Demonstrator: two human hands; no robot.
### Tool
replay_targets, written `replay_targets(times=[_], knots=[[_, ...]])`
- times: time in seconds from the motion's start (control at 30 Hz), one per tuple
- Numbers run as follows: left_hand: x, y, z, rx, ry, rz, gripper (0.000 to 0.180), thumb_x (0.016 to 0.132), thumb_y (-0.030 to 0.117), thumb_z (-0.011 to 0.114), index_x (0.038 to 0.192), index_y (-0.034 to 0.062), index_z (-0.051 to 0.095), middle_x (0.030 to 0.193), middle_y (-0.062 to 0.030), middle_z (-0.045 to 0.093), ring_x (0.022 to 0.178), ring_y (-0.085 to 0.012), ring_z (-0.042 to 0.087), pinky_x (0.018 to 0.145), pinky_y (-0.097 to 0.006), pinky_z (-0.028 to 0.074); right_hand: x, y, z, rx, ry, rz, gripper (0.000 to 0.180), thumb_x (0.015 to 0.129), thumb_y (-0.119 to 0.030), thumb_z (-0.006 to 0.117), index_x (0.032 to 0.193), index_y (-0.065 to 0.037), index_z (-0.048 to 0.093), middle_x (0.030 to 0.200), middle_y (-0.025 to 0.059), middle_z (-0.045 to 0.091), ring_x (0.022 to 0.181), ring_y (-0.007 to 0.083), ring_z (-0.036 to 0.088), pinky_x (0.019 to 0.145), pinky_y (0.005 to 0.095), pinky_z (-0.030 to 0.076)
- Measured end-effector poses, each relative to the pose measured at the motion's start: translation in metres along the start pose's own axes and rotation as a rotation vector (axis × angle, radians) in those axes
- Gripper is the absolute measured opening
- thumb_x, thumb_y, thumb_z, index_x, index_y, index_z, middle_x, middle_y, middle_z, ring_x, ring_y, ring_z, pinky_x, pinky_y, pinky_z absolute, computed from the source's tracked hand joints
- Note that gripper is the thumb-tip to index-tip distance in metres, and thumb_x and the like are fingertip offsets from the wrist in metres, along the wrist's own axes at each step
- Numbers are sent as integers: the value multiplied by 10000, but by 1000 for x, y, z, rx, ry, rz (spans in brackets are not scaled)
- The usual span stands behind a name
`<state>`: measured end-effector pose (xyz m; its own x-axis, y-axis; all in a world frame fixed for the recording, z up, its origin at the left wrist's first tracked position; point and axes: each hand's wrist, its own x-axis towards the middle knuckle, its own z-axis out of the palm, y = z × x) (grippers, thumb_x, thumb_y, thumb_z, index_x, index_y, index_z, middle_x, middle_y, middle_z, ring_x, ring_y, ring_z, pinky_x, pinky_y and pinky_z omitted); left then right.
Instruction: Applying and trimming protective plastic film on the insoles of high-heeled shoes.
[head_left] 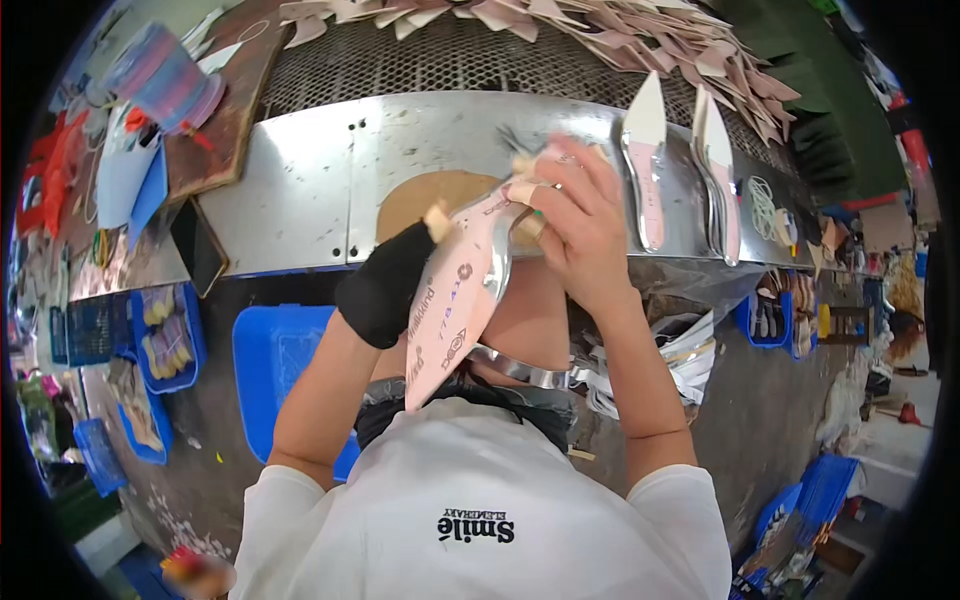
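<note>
A pink shoe insole (pixel 450 310) with printed marks slants over my lap, its pointed end towards my body. Shiny silver trim runs along its right edge, and a loose silver strip (pixel 530 376) curves across my lap. Gripping the insole's left edge is my left hand (pixel 382 285), in a black glove with a bare, taped thumb tip. My right hand (pixel 580 205), with tape around its fingers, is closed at the far end of the insole; its fingertips are blurred. Beneath the hands, a round brown pad (pixel 415 200) lies on the metal bench (pixel 300 190).
A trimmed insole (pixel 645 165) and an insole stack (pixel 714 185) lie on the bench at right, near a coiled pale cord (pixel 763 208). Loose pink pieces (pixel 640 40) pile up on the mesh (pixel 400 65). Blue bins (pixel 268 370) stand left below the bench; silver strips (pixel 685 365) hang at right.
</note>
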<state>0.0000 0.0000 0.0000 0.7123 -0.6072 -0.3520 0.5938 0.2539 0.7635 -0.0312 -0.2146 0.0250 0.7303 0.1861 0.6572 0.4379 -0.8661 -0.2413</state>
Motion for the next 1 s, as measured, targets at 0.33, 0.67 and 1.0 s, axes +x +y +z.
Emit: replay_targets(times=[0.33, 0.67, 1.0], knots=[[-17, 29, -33, -49, -296, 273, 722, 769, 272, 681, 1362, -1, 374, 1441, -198, 331, 1345, -298, 324, 1030, -390, 374, -66, 157, -39, -413, -26, 567, 285, 794, -183, 610, 1030, -21, 623, 1033, 217, 594, 979, 392, 536, 834, 458, 415], [-18, 79, -71, -40, -129, 545, 454, 863, 37, 526, 1304, -39, 453, 1330, -131, 492, 1254, -207, 459, 1019, -327, 393, -38, 49, 48, -119, -288, 187, 423, 764, -116, 671, 1162, -24, 560, 1346, 188, 418, 1287, 404, 329, 1056, 477, 282], [14, 58, -174, 125, 490, 483, 284, 940, 250, 522, 1066, 15, 619, 871, -58, 659, 539, -82, 575, 457, -206, 429, 91, 46, 93, 258, -227, 324, 264, 814, -106, 631, 1052, 8, 619, 936, 143, 635, 847, 221, 638, 695, 312, 507]])
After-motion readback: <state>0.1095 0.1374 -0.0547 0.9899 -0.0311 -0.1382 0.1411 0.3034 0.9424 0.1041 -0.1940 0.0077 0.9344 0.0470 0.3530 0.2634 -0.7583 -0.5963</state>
